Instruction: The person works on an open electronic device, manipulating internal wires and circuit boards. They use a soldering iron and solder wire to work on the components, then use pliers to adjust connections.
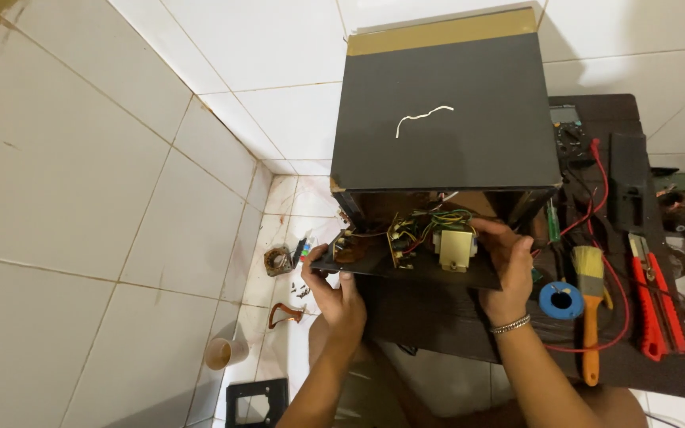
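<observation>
A big black box (pixel 445 111) with a gold strip along its far side stands on a dark mat (pixel 438 317), which lies on the white tile floor (pixel 81 198). A short white streak is on the top of the box. From the near side of the box a flat black tray (pixel 406 265) comes out, and it carries a grey block-shaped transformer (pixel 455 247) and bundles of yellow, green and red wires (pixel 422 222).

The left hand (pixel 334 297) is closed on the near left corner of the tray, with the thumb on top and the fingers under the edge. The right hand (pixel 505 269) is closed on the right end of the tray, just beside the transformer; a metal bracelet (pixel 510 323) is on its wrist.

On the right part of the mat lie a blue roll of tape (pixel 560 299), touching a brush with an orange handle (pixel 590 309), then a red cutter knife (pixel 650 297) near the right edge. A red cable (pixel 602 190) runs from a meter (pixel 568 127) at the far right corner of the mat. On the floor to the left of the mat there are a small copper coil (pixel 279 260), some small screws (pixel 299 289) and a paper cup (pixel 225 353).
</observation>
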